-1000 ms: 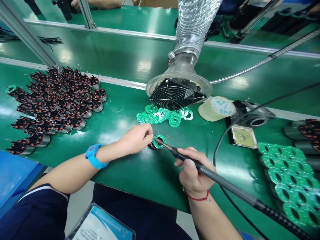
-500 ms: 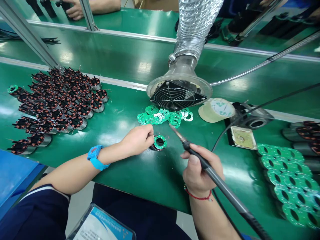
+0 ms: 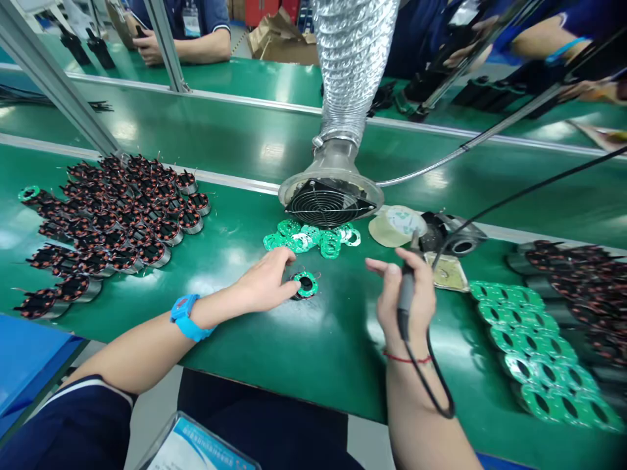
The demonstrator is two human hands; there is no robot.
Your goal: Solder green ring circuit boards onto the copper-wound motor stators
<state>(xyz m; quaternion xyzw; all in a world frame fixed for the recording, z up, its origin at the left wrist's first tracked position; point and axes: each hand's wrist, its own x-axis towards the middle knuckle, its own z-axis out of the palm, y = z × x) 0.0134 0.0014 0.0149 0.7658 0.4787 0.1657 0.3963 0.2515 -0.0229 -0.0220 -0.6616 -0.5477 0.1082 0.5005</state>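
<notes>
In the middle of the bench sits a motor stator with a round green circuit board (image 3: 305,285) on top, thin wires sticking out beside it. My left hand (image 3: 264,281) is just left of it, thumb and fingers apart; the thumb tip reaches the board's edge. My right hand (image 3: 409,297) grips a soldering iron (image 3: 405,297) by its handle, its tip end turned away toward the iron stand (image 3: 460,238). The tip itself is hard to make out. Loose green ring boards (image 3: 298,238) lie in a pile beyond the stator.
A fume extractor (image 3: 328,199) hangs over the pile. Wound stators (image 3: 117,215) crowd the left; board-topped ones (image 3: 533,339) stand in rows at right. A tape roll (image 3: 396,225) and sponge tray (image 3: 449,273) are near the stand. Co-workers' hands (image 3: 149,49) show across the bench.
My right hand has swung the soldering iron from near the stator up and right toward the stand. My left hand's fingers have spread from a closed pinch. The camera view has shifted.
</notes>
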